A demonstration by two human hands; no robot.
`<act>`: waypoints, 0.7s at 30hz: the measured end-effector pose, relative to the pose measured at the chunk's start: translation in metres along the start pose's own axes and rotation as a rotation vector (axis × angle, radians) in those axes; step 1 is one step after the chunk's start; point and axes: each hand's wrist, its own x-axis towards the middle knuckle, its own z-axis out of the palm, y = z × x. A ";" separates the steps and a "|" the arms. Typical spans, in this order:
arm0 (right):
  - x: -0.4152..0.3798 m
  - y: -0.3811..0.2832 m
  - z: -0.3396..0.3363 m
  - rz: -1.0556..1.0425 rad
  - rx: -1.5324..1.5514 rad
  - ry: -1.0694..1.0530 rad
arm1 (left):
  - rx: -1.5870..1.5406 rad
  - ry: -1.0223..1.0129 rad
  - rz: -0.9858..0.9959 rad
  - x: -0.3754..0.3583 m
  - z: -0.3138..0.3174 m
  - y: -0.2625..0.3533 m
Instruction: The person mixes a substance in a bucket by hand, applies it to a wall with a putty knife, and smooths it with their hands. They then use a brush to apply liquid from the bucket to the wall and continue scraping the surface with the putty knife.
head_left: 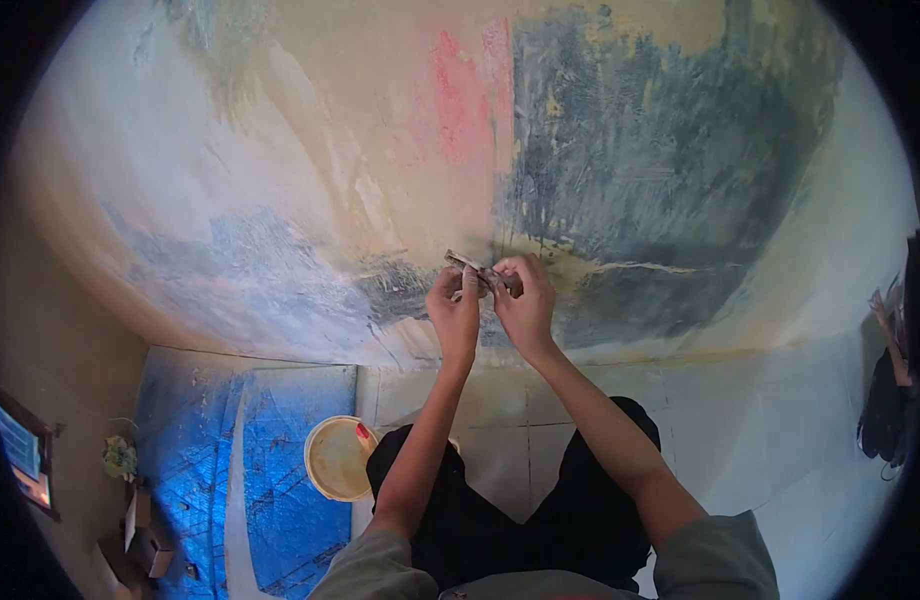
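Observation:
A small, flat, brownish piece (466, 264), perhaps folded or worn, is held up close to the wall; its exact kind I cannot make out. The fingers of my left hand (457, 315) are closed on its left part. My right hand (527, 303) pinches it at the right end, fingertips near those of the left. Behind both hands stands the painted wall (410, 190), with dark grey, pink, beige and bluish-white patches. A thin pale crack or streak runs across its dark part, to the right of my hands.
A round cream bucket (314, 470) stands by my left knee, with a red-tipped thing (363, 432) at its rim. A blue sheet (290, 500) covers the floor at left. Cardboard boxes (148, 545) lie beyond it. Pale tiles (740, 430) and a dark bundle (885, 405) are at right.

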 end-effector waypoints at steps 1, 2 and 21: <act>-0.001 0.005 0.000 0.006 0.009 0.000 | 0.010 0.002 0.000 0.001 -0.001 -0.004; -0.003 0.013 0.001 0.029 0.039 0.002 | 0.067 -0.017 0.080 0.001 -0.003 -0.007; -0.013 -0.006 0.014 0.256 0.491 -0.109 | -0.208 -0.014 -0.063 -0.001 -0.020 0.009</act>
